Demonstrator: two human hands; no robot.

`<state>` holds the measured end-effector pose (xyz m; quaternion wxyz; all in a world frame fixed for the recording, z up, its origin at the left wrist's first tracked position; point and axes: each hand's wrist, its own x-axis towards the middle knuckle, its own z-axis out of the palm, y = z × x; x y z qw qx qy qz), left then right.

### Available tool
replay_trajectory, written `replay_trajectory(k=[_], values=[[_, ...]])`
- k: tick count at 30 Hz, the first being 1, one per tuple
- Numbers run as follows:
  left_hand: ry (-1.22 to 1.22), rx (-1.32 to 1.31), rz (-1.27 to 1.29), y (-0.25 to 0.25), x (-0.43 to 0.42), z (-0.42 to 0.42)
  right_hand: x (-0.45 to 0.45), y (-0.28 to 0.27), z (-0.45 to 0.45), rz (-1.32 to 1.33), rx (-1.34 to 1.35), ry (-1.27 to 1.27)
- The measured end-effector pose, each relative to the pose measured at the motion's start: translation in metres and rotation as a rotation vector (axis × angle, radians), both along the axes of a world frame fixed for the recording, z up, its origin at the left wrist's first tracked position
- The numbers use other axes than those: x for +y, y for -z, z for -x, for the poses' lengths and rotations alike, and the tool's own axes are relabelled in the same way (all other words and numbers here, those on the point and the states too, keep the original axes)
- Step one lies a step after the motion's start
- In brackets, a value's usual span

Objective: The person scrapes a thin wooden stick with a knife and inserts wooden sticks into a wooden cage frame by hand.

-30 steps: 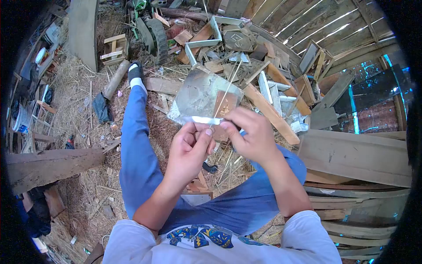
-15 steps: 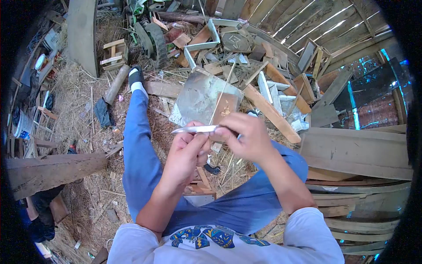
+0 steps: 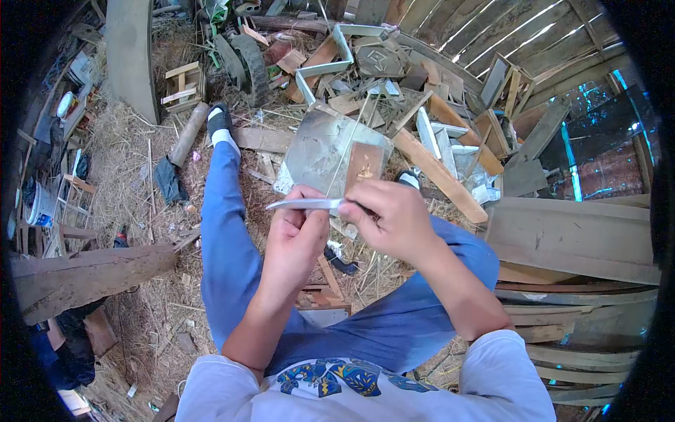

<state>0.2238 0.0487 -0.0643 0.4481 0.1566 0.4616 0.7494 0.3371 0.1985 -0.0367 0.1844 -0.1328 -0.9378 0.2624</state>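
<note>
While the right hand (image 3: 385, 218) grips a knife (image 3: 304, 204): left hand (image 3: 299, 239) pinches thin stick (image 3: 347, 149) — lower end hidden.
Grey panel (image 3: 314, 149): brown block (image 3: 369, 160) toward lower-right corner — bottom edge part-covered.

Single camera, worn on the head of the person seated before me. It faces forward and steeply down. Coverage is very wide, with curved edges and dark corners. Nearest the lens, along the lower edge: the shirt (image 3: 330, 404). Hands (image 3: 299, 235) sit close, near mid-frame; legs (image 3: 228, 211) and floor (image 3: 126, 183) lie beyond. The slatted wall (image 3: 485, 39) appears farther off, upper right.
</note>
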Motion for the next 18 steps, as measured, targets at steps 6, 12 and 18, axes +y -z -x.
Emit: replay_trajectory(k=[6,12,18], values=[[-0.012,-0.065,0.016,-0.003,0.002,-0.003,0.007,-0.004,-0.003,-0.057,-0.019,0.064],[0.003,0.022,0.065,-0.003,0.000,-0.001,0.032,-0.002,-0.005,-0.061,-0.017,0.130],[-0.009,0.021,0.120,-0.007,0.000,-0.003,0.035,0.004,-0.005,-0.085,0.056,0.126]])
